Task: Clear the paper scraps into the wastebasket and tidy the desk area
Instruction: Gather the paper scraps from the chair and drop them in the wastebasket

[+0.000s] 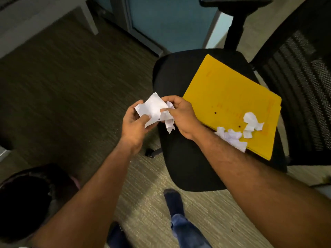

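I see my left hand (133, 122) and right hand (180, 115) both pinching one bunch of white paper scraps (155, 110) between them; more scraps (232, 136) lie right of them on the yellow folder (223, 93) on the chair seat (179, 154); the wastebasket (23, 199), dim and blurred, sits lower left.

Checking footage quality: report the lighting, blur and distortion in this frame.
Head view: dim, uneven light; the round black wastebasket sits in deep shadow; the yellow card folder and white paper scraps are brightest; carpet and edges smear with motion blur; wide-angle bending at the borders.
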The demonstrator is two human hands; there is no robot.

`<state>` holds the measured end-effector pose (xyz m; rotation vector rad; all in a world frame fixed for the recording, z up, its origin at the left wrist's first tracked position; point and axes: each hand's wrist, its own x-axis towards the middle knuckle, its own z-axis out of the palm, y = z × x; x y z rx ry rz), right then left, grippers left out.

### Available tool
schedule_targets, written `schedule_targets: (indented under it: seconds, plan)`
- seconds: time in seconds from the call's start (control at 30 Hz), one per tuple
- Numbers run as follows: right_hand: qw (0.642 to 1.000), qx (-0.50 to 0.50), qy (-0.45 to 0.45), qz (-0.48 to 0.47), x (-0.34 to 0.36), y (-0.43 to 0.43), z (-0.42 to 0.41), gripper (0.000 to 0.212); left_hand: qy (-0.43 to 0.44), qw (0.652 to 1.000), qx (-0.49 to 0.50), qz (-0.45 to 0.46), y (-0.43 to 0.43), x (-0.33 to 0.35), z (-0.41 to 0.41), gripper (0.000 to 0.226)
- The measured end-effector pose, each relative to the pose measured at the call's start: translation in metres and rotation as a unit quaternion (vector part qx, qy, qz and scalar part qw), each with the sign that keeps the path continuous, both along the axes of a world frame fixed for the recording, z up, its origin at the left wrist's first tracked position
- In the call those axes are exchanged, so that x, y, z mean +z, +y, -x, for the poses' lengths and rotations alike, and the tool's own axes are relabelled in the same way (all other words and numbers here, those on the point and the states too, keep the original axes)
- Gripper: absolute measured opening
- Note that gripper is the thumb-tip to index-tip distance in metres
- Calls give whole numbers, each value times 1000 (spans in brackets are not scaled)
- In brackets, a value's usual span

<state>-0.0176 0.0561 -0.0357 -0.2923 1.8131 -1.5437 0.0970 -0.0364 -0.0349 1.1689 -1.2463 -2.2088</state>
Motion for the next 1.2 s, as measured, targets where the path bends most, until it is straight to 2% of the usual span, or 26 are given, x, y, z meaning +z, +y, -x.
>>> schedule_targets:
  seconds: [0.17,0.4,0.53,0.67,0.73,0.83,0.97,1.1,1.2]
  plan:
    - [997,70,-27,-30,-17,-42,-70,23,-11,998,53,-17,-26,-13,-71,58]
    - [985,142,-70,-72,-40,-97,-185,22,-90,984,151,-3,-60,-35,-179,47]
    - [971,196,-84,-105,-51,-125,-248,32,-155,958,236,-40,-79,-50,-251,39]
    - [967,198,-123,-107,-63,-154,-311,30,-175,925,322,-100,-95,-68,-321,28]
    - [967,189,-127,-111,-69,-167,-340,27,-186,908,362,-102,-103,-78,-355,31]
    - [969,187,-104,-122,-82,-188,-379,23,-244,880,404,-55,-117,-94,-405,37]
    - [964,210,-66,-152,-99,-220,-430,20,-288,843,449,-76,-136,-109,-468,45]
    - [953,245,-89,-155,-112,-249,-467,26,-287,849,441,-58,-150,-115,-508,28]
    - [940,288,-129,-130,-114,-268,-484,33,-286,882,373,-45,-166,-112,-524,36]
